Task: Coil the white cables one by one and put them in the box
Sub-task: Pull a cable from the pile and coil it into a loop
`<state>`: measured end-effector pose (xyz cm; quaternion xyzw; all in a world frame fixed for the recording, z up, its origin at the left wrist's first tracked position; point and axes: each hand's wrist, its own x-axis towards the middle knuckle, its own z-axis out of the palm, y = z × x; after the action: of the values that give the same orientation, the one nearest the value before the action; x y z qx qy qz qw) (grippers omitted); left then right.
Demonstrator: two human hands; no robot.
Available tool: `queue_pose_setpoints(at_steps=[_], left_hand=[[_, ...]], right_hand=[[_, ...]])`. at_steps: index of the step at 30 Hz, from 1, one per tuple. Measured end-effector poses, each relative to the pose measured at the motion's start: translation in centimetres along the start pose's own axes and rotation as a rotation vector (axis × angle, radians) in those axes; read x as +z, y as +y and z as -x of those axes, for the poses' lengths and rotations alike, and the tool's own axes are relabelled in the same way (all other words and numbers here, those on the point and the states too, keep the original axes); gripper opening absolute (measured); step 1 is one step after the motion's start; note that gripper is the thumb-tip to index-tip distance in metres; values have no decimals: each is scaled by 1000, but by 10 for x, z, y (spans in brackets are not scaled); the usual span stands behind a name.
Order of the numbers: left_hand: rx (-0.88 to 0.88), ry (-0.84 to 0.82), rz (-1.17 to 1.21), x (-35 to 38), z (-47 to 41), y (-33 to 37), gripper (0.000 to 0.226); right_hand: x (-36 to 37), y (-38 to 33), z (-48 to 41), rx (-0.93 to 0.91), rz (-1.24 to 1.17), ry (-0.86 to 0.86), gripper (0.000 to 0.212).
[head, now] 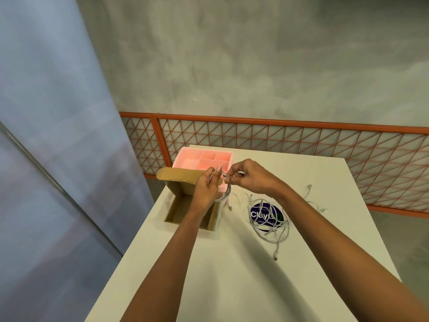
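L hand (206, 189) grip: fingers curled round a small coil of white cable (227, 194), thumb pointing up, loops hanging below the palm. R hand (247, 177) grip: thumb + fingertips pinching the same cable just beside the L thumb; both hands nearly touching. One plug end of this cable dangles under the coil, close to the desk. The coil is held in the air above the right side of the box (183, 211), not inside it.

The box is brown cardboard, open, flap standing up on its far side, set by the desk's left edge toward the far end. What I can see of its inside is bare cardboard; the L forearm hides part of it. Behind the flap, at the far left corner, sits a pink tray (185, 152) w/ several compartments.

Right of the box, approx mid-desk toward the far edge, lies a loose tangle of cables (263, 237), ends trailing toward the right edge and the near side. The tangle lies over a round dark-blue sticker (256, 209), white lettering partly hidden.

The desk (232, 270) is white. Past its far edge: an orange lattice railing (278, 135) and a grey wall.
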<state>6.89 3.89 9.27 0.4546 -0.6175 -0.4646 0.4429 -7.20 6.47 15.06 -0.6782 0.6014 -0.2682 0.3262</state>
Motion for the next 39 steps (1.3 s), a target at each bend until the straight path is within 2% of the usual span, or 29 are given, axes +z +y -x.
queue_pose_setpoints(at_steps=[6,10,13,15,17,19,22,24,26,28,30,33,39], left_hand=[[-84,-55,163,-2,7,10,24],[-91,-224,260,-9,5,10,27],[-89,-275,302,-10,4,13,17],[-90,-243,333,-9,3,14,11],[-102,-172,381,-9,2,15,12],[-137,-82,430,-10,2,16,19],[-161,-2,474,-13,0,15,25],[-168,17,480,-12,-2,12,18],[-174,19,494,-11,-3,11,13],[-174,11,505,-9,-5,10,14],[-176,1,489,-7,-5,8,16],[-157,-35,450,-3,-4,5,14],[-151,-83,417,2,-2,3,13]], right_hand=[[-24,5,6,5,-202,-47,13],[-37,11,9,-12,-204,-75,11],[-40,16,10,-26,-209,-113,13],[-38,20,9,-2,-259,-57,19],[-35,28,5,75,-408,112,34],[-35,37,2,134,-668,232,49],[-30,57,-1,112,-1000,300,42],[-21,71,2,30,-965,297,27],[-10,79,7,-31,-827,268,20],[-2,83,9,-11,-633,274,16],[3,82,6,41,-556,321,14],[7,77,-3,105,-657,418,13],[8,58,-12,152,-921,474,14]])
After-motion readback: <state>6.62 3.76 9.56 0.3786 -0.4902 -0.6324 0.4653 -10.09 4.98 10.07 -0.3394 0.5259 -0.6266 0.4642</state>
